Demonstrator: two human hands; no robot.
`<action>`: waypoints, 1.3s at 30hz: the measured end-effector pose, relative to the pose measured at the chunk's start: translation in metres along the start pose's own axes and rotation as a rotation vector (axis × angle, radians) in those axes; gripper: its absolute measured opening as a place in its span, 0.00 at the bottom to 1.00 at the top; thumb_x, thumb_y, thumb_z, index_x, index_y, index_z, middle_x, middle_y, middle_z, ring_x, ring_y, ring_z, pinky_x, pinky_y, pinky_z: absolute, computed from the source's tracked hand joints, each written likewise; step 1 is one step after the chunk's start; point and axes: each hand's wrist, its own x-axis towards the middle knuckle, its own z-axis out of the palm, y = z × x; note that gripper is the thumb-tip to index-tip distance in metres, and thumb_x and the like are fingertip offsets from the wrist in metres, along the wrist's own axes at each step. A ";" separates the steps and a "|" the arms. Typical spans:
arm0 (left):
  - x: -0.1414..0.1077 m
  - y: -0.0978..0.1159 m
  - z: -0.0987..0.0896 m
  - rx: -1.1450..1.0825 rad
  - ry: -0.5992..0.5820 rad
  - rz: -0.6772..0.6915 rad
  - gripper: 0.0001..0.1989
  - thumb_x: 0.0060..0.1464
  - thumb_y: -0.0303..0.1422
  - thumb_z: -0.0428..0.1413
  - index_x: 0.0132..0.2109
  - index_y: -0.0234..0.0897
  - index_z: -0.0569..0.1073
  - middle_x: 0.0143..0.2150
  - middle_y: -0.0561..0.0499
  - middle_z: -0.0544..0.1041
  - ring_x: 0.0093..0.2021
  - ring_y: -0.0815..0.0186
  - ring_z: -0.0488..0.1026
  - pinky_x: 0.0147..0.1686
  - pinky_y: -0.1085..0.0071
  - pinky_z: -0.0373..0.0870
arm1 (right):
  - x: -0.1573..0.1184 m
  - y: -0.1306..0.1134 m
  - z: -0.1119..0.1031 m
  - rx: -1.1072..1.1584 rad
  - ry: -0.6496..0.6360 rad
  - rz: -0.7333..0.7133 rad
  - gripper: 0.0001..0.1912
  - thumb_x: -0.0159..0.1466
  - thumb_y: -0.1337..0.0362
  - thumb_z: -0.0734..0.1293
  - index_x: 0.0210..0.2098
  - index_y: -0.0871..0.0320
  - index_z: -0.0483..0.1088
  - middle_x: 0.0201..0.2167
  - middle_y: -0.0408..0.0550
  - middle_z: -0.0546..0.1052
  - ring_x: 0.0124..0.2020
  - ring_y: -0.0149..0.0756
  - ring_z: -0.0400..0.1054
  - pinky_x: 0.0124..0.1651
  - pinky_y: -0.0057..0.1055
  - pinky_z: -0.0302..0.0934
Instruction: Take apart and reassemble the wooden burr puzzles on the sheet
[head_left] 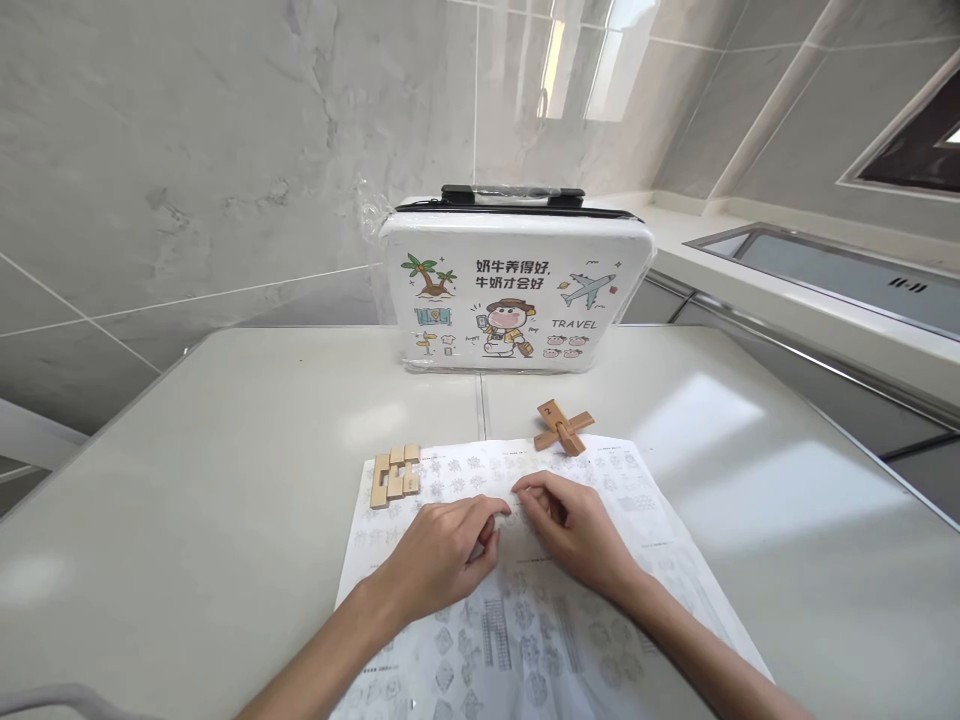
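Observation:
A large printed sheet of paper (525, 560) with rows of small diagrams lies under both hands. My left hand (450, 545) rests on it, fingers curled loosely and the index finger pointing to the right; nothing shows in it. Across a narrow gap, my right hand (574, 525) is also curled on the sheet, with no object visible in its fingers. Past the right hand, at the sheet's far edge, sits a brown wooden cross-shaped puzzle (562, 428) marked 2. Several pale notched wooden puzzle pieces (395, 477) lie side by side at the sheet's upper left corner.
A white cartoon-printed case (517, 290) in clear plastic wrap, with a black handle, stands upright at the table's far edge. The pale table (187, 500) has a seam down its middle. A counter with a dark glass panel (840, 270) runs along the right. A grey tiled wall rises behind.

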 end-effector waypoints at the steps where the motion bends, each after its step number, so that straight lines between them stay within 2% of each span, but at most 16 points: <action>1: 0.000 0.000 0.000 0.001 0.001 0.002 0.15 0.65 0.24 0.50 0.55 0.41 0.68 0.31 0.57 0.75 0.25 0.68 0.71 0.26 0.72 0.63 | 0.001 -0.001 -0.001 0.067 0.016 0.047 0.14 0.74 0.54 0.63 0.41 0.55 0.75 0.22 0.40 0.69 0.22 0.33 0.61 0.26 0.30 0.56; 7: 0.000 0.000 0.001 0.003 0.009 0.010 0.14 0.64 0.23 0.50 0.54 0.41 0.68 0.31 0.57 0.74 0.25 0.68 0.70 0.26 0.72 0.64 | 0.010 0.002 -0.011 0.653 0.015 0.373 0.21 0.70 0.43 0.69 0.41 0.57 0.73 0.24 0.38 0.66 0.18 0.27 0.53 0.20 0.26 0.46; 10: -0.001 -0.001 0.001 0.002 0.002 0.011 0.14 0.64 0.23 0.50 0.54 0.41 0.68 0.31 0.58 0.74 0.25 0.69 0.70 0.27 0.72 0.64 | 0.014 0.010 -0.015 0.940 0.025 0.484 0.22 0.68 0.44 0.71 0.45 0.58 0.74 0.28 0.41 0.69 0.19 0.26 0.55 0.17 0.23 0.45; 16: -0.002 -0.001 0.001 0.004 -0.008 0.006 0.14 0.65 0.24 0.50 0.55 0.41 0.68 0.30 0.59 0.72 0.25 0.69 0.69 0.27 0.72 0.64 | 0.019 0.023 -0.019 1.367 0.046 0.553 0.17 0.71 0.50 0.71 0.42 0.59 0.74 0.26 0.40 0.69 0.17 0.23 0.53 0.12 0.17 0.48; 20: -0.001 -0.001 0.001 0.002 -0.004 0.005 0.14 0.65 0.24 0.49 0.55 0.41 0.67 0.30 0.59 0.73 0.25 0.69 0.69 0.27 0.72 0.64 | 0.020 0.024 -0.022 1.530 0.044 0.552 0.10 0.73 0.58 0.70 0.41 0.58 0.71 0.25 0.38 0.67 0.17 0.22 0.53 0.13 0.16 0.54; 25: 0.000 -0.001 0.001 0.000 -0.008 0.003 0.14 0.65 0.24 0.49 0.55 0.40 0.68 0.30 0.58 0.73 0.25 0.70 0.69 0.27 0.73 0.64 | 0.019 0.020 -0.023 1.488 0.050 0.553 0.09 0.71 0.63 0.72 0.37 0.58 0.69 0.24 0.37 0.66 0.17 0.22 0.51 0.15 0.17 0.54; 31: 0.000 0.000 -0.001 -0.053 0.009 -0.045 0.12 0.68 0.25 0.49 0.55 0.41 0.69 0.29 0.58 0.72 0.26 0.69 0.69 0.27 0.73 0.63 | 0.016 0.010 -0.020 1.222 -0.006 0.548 0.16 0.69 0.54 0.72 0.32 0.58 0.68 0.22 0.37 0.65 0.18 0.23 0.49 0.18 0.21 0.47; 36: 0.001 0.004 -0.005 -0.192 0.209 -0.268 0.05 0.70 0.35 0.53 0.50 0.42 0.69 0.33 0.56 0.73 0.30 0.68 0.69 0.31 0.71 0.66 | 0.011 0.002 -0.018 0.929 -0.145 0.457 0.28 0.72 0.48 0.65 0.21 0.57 0.63 0.15 0.38 0.60 0.17 0.27 0.48 0.22 0.29 0.44; 39: 0.002 0.005 -0.007 -0.302 0.348 -0.413 0.14 0.66 0.43 0.58 0.51 0.43 0.66 0.38 0.53 0.73 0.34 0.65 0.69 0.36 0.68 0.70 | 0.008 -0.001 -0.017 0.876 -0.232 0.367 0.30 0.73 0.49 0.64 0.18 0.56 0.60 0.13 0.38 0.58 0.17 0.28 0.47 0.23 0.31 0.41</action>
